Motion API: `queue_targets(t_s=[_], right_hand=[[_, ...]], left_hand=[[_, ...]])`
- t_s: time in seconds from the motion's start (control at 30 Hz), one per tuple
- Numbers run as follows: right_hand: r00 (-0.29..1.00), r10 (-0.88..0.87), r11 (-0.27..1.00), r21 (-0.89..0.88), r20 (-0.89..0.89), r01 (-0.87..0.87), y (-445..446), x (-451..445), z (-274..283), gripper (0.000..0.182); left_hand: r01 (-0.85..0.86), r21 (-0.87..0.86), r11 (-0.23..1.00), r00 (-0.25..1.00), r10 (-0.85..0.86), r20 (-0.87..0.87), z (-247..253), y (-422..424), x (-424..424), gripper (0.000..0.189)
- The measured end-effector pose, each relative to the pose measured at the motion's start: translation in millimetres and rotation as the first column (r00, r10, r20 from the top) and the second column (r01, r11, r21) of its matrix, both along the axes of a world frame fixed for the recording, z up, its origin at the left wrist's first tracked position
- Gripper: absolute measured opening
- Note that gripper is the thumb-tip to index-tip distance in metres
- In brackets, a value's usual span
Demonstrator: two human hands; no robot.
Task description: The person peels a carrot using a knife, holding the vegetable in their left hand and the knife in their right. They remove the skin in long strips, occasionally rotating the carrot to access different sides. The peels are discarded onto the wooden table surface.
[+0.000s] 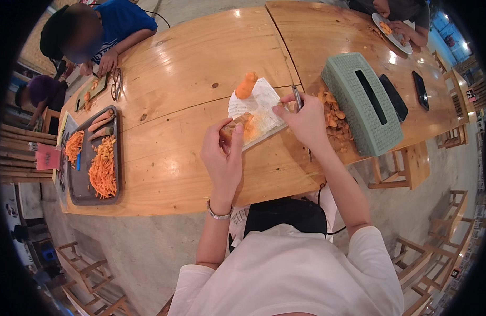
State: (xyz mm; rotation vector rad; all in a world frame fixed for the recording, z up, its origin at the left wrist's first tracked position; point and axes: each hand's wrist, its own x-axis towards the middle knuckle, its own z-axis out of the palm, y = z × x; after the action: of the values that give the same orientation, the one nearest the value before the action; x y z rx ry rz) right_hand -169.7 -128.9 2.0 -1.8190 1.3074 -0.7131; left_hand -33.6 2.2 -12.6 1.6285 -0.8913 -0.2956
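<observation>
In my left hand (223, 150) is a brownish block-like piece (236, 128), perhaps an unpeeled vegetable chunk, gripped between thumb and fingers. My right hand (304, 118) holds a knife (296, 94), its thin blade pointing away from me. The right thumb and forefinger also pinch near a small brownish scrap, too small to name. Both hands are over a white board (268, 94) with orange stains and faint marks. At the board's far left corner stands a peeled orange vegetable piece (247, 85), narrower towards its top.
Orange peelings (334, 114) lie right of the board, beside a green woven tissue box (361, 106). Two phones (394, 96) lie beyond. A dark tray (118, 158) at left holds carrots (101, 120) and shredded carrot (102, 179). Two people work across the table, one near eyeglasses (116, 85), another over a plate (391, 33).
</observation>
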Motion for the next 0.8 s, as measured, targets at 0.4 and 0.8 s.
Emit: queue_targets(t_s=[0.4, 0.8], right_hand=[[0.958, -0.15, 0.987, 0.094, 0.243, 0.131, 35.6, -38.9, 21.9, 0.036], [0.887, 0.087, 0.921, 0.303, 0.454, -0.246, 53.0, -17.9, 34.5, 0.032]], left_hand=[[0.277, -0.182, 0.944, 0.957, -0.287, -0.032, -7.6, -0.5, -1.8, 0.041], [0.4, -0.11, 0.91, 0.916, -0.398, 0.042, 0.3, 4.9, 0.6, 0.045]])
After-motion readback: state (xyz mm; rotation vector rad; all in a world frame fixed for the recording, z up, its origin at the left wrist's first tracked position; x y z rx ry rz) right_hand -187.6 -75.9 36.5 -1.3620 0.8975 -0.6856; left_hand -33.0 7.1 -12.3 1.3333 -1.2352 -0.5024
